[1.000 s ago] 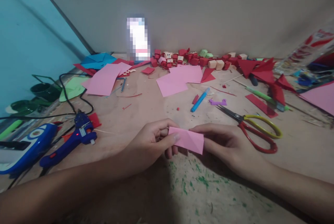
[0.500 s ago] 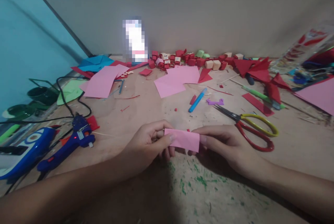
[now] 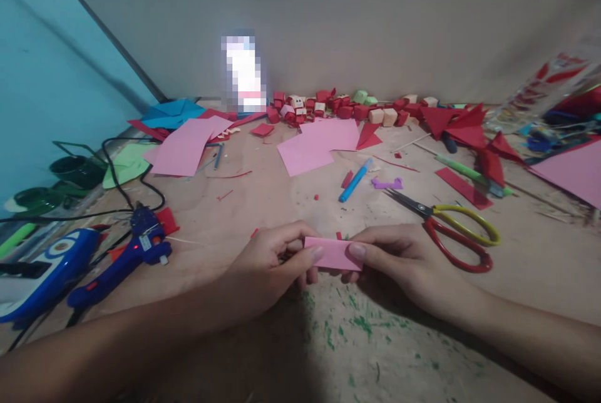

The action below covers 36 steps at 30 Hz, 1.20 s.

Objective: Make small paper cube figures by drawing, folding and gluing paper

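A small pink paper strip [image 3: 335, 254] is held level between my two hands, just above the table. My left hand [image 3: 279, 256] pinches its left end, thumb on the front face. At the right end my right hand [image 3: 392, 256] grips it with the thumb across the corner; the other fingers are behind the paper and partly hidden. Scissors [image 3: 434, 212] with one yellow and one red handle lie to the right of my right hand. Beyond the strip are a blue pen [image 3: 355, 180] and a purple piece [image 3: 387, 183].
A blue glue gun [image 3: 136, 256] with a black cord lies at the left. Pink sheets [image 3: 312, 149], red scraps [image 3: 464, 188] and several small paper cubes [image 3: 345, 111] spread across the back. A lit phone [image 3: 244, 71] leans on the wall. A plastic bottle [image 3: 547, 90] is at the right.
The pink strip now looks narrower and has shifted slightly right. My left hand has moved a little right, and my right thumb now lies over the strip's right end.
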Available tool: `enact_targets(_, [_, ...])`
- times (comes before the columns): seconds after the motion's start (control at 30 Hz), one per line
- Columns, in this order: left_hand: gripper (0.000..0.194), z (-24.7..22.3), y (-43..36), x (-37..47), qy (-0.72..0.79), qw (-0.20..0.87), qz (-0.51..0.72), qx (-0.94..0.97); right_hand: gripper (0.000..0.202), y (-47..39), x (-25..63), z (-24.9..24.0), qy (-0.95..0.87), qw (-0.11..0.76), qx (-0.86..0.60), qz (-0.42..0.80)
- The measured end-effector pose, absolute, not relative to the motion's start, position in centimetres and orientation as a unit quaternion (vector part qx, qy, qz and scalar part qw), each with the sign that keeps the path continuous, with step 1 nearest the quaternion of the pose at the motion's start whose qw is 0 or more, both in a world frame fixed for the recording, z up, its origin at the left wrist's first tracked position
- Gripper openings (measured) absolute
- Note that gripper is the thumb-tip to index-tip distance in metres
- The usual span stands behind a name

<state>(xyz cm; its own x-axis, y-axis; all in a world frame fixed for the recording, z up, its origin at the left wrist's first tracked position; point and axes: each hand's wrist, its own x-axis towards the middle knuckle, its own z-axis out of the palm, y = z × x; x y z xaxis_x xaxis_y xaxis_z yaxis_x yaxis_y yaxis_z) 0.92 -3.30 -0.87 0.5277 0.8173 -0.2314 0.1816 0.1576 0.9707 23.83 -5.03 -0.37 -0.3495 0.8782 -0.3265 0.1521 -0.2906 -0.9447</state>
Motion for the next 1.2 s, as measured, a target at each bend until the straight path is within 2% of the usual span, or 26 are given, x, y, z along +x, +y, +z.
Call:
enact_targets(0.13, [0.027, -0.8, -3.3, 1.0, 0.434, 0.620, 0.259, 0.601, 0.040, -4.9, 23.7, 0.1, -0.522, 0.275, -0.497, 0.636])
enact_targets(0.27, [0.028, -0.6, -3.4, 1.1, 0.453, 0.569, 0.249, 0.639, 0.037, -4.8, 23.7, 0.5, -0.590, 0.254, -0.502, 0.578])
enact_targets(0.5, [0.032, -0.1, -3.6, 0.9, 0.462, 0.492, 0.231, 0.701, 0.039, -4.7, 23.8, 0.7, -0.621, 0.242, -0.480, 0.571])
enact_targets(0.73, [0.025, -0.3, -3.9, 1.2, 0.433, 0.447, 0.224, 0.750, 0.033, -5.1, 23.4, 1.2, -0.688, 0.217, -0.466, 0.512])
enact_targets(0.87, [0.032, 0.5, -4.4, 1.9, 0.416, 0.479, 0.227, 0.739, 0.038, -5.5, 23.4, 1.3, -0.685, 0.259, -0.459, 0.504])
enact_targets(1.0, [0.034, 1.9, -4.3, 2.4, 0.427, 0.535, 0.245, 0.687, 0.039, -5.6, 23.1, 2.0, -0.610, 0.312, -0.469, 0.558])
enact_targets(1.1, [0.029, 2.4, -3.8, 2.7, 0.436, 0.556, 0.295, 0.644, 0.038, -5.5, 22.3, 2.3, -0.557, 0.339, -0.471, 0.594])
enact_targets(1.2, [0.031, 2.1, -3.2, 3.0, 0.459, 0.550, 0.358, 0.599, 0.046, -5.2, 21.5, 2.0, -0.517, 0.382, -0.462, 0.611])
